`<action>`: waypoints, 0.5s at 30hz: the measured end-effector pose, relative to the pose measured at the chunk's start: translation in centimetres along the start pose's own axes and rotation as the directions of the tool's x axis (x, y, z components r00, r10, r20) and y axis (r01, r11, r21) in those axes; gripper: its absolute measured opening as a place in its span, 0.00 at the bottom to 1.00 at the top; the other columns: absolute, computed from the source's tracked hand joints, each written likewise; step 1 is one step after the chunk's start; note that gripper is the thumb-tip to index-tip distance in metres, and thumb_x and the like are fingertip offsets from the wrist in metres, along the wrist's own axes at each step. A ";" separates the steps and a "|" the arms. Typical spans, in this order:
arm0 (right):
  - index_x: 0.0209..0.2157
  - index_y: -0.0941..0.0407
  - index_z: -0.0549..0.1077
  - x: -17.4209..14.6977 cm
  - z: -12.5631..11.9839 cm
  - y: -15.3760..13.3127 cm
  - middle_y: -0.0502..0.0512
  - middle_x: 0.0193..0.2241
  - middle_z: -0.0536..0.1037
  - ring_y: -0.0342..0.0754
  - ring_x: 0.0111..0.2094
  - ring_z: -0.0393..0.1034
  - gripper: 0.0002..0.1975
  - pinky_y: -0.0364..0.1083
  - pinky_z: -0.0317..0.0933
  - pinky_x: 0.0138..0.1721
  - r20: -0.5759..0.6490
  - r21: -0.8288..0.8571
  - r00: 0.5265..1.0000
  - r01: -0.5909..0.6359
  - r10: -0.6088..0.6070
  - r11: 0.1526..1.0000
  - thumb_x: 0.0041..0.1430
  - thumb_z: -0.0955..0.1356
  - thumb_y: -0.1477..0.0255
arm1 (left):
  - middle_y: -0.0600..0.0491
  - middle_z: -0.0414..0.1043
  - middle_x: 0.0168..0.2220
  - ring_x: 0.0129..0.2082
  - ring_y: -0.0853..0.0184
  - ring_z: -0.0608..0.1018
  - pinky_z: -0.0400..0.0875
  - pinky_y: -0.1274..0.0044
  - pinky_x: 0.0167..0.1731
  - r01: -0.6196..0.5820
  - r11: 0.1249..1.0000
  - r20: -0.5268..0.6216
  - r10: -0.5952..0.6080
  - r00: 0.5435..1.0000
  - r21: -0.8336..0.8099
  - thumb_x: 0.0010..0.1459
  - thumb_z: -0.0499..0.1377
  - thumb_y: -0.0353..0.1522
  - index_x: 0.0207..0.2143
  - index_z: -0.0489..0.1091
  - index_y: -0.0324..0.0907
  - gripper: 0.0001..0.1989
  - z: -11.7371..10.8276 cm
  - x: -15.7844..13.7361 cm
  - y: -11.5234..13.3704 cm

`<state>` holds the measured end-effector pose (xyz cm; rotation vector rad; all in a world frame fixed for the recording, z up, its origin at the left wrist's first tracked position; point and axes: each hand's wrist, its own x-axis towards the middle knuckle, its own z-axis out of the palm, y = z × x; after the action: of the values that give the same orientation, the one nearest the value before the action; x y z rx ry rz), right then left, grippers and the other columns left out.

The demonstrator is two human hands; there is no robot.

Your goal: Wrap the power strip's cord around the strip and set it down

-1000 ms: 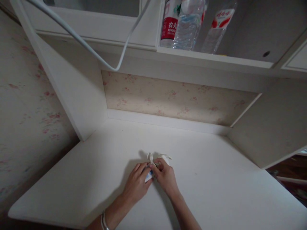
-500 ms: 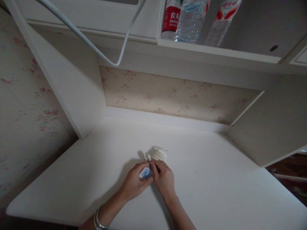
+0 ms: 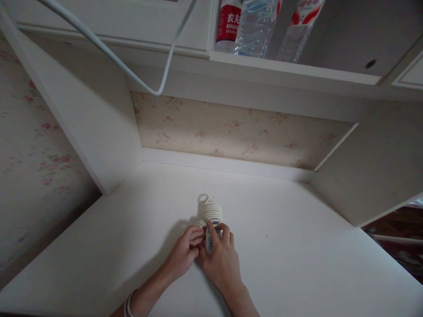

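Note:
A neat coil of white cord [image 3: 213,212] stands out beyond my fingers, wound in close turns with a small loop at its far end. Below it is a small blue-and-white piece [image 3: 209,243], mostly covered by my fingers, so its kind is unclear. My right hand [image 3: 222,259] grips this piece from above, fingers stretched along it towards the coil. At its left side, my left hand [image 3: 185,251] pinches a short bunched end of the cord [image 3: 201,224]. A bracelet [image 3: 128,304] circles my left wrist.
The hands work over a white desk top [image 3: 280,246] between two side panels. Overhead, a shelf [image 3: 297,70] holds several plastic bottles [image 3: 253,31]. A pale cable [image 3: 132,75] hangs down in front of the cupboard at upper left.
The coil has turned from pointing right to pointing straight away from me. My right hand now lies over the blue-and-white piece, and my left hand has shifted to the cord's bunched end.

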<state>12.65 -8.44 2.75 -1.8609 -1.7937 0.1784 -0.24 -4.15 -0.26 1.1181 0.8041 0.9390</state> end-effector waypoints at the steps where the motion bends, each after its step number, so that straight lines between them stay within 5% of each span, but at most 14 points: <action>1: 0.60 0.48 0.61 -0.1 0.1 0.0 0.61 0.51 0.63 0.57 0.48 0.63 0.30 0.53 0.66 0.44 -0.012 0.006 1.000 -0.004 0.004 1.000 0.54 0.67 0.70 | 0.46 0.73 0.46 0.46 0.63 0.76 0.64 0.69 0.51 0.011 1.000 -0.012 -0.010 1.000 0.021 0.36 0.51 0.20 0.40 0.64 0.41 0.24 0.0 0.1 0.0; 7: 0.60 0.48 0.62 0.0 0.8 1.6 0.64 0.62 0.55 0.59 0.54 0.64 0.30 0.54 0.63 0.51 -0.037 0.023 0.999 -0.007 0.008 1.000 0.55 0.66 0.71 | 0.50 0.75 0.34 0.36 0.65 0.77 0.70 0.73 0.37 -0.030 0.954 -0.052 0.048 0.998 0.300 0.44 0.51 0.25 0.36 0.66 0.40 0.15 -0.5 0.3 0.0; 15: 0.56 0.50 0.67 2.4 -1.2 8.5 0.59 0.56 0.67 0.51 0.48 0.71 0.24 0.47 0.67 0.46 -0.106 0.134 0.993 -0.029 0.043 0.991 0.57 0.64 0.70 | 0.56 0.70 0.27 0.22 0.73 0.71 0.64 0.79 0.23 0.027 0.971 -0.056 -0.014 0.998 0.239 0.45 0.52 0.26 0.36 0.63 0.39 0.13 -1.1 0.6 -0.2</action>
<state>20.99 -6.22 0.50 -1.7755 -1.6359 0.2010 -0.90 -3.19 -0.73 1.2946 0.9912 0.8735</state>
